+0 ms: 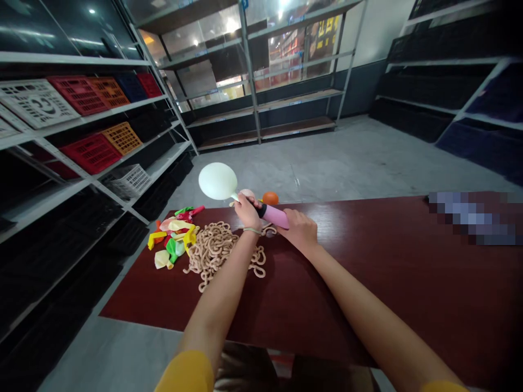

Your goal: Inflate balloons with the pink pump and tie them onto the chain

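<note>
A pale, whitish balloon [218, 181], blown up round, sits on the front end of a pink and black hand balloon pump [275, 216]. My left hand [247, 213] is closed around the balloon's neck and the front end of the pump; its fingers partly hide the joint. At the rear end, my right hand [300, 230] is wrapped over the pink pump body. Beneath my left forearm lies a heap of tan cord [214, 247] in loose loops. Uninflated balloons [175, 237] in yellow, green, red and white are piled left of it.
An orange balloon [270, 198] and a pale pink balloon [247, 193] show beyond the far edge of the dark red table [368, 272]. A blurred patch [474, 218] covers something at the right. Shelves hold plastic crates [84, 92] on the left.
</note>
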A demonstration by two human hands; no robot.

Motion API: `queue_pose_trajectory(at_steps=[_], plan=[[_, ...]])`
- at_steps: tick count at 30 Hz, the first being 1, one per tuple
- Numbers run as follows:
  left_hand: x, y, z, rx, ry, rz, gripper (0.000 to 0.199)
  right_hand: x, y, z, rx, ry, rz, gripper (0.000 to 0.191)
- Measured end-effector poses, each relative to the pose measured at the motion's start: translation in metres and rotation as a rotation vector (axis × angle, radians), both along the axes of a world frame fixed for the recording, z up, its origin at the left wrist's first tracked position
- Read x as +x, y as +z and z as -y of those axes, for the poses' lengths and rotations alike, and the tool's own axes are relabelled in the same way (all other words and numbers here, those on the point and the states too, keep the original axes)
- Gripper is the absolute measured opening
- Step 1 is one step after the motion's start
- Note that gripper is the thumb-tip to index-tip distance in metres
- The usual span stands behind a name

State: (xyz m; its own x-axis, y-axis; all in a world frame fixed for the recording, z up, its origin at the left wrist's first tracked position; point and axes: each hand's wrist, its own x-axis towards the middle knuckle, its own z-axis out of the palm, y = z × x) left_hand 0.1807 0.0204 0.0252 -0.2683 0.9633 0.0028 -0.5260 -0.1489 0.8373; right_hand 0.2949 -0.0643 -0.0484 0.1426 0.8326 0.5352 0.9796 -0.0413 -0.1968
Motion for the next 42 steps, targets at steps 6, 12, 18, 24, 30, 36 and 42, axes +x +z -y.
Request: queue_pose_trajectory(at_steps=[6, 12, 18, 24, 30, 36, 42], plan=[[-0.081, 0.013, -0.023, -0.043, 0.099, 0.001, 0.018, -0.003, 0.0, 0.001, -0.012, 0.135, 0.106, 0.039], [-0.12, 0.041, -0.044, -0.024, 0.188, -0.009, 0.015, -0.005, -0.001, -0.003, -0.027, 0.162, 0.066, 0.037], [-0.029, 0.001, -0.016, -0.025, 0.129, 0.019, 0.019, 0.001, 0.001, -0.002, -0.024, 0.026, 0.034, 0.039], [-0.028, -0.02, -0.004, -0.061, 0.066, 0.074, 0.024, -0.001, 0.001, 0.001, -0.005, 0.114, 0.136, 0.039], [-0.109, 0.013, -0.029, -0.036, 0.159, 0.062, 0.024, -0.007, -0.003, 0.0, 0.015, 0.186, 0.169, 0.044], [-0.092, 0.023, -0.014, 0.062, 0.264, 0.095, 0.026, -0.009, -0.006, 0.0, 0.03, 0.175, 0.144, 0.048], [-0.018, -0.012, 0.021, 0.08, 0.063, 0.139, 0.028, 0.0, -0.005, 0.003, 0.065, 0.123, 0.091, 0.048]])
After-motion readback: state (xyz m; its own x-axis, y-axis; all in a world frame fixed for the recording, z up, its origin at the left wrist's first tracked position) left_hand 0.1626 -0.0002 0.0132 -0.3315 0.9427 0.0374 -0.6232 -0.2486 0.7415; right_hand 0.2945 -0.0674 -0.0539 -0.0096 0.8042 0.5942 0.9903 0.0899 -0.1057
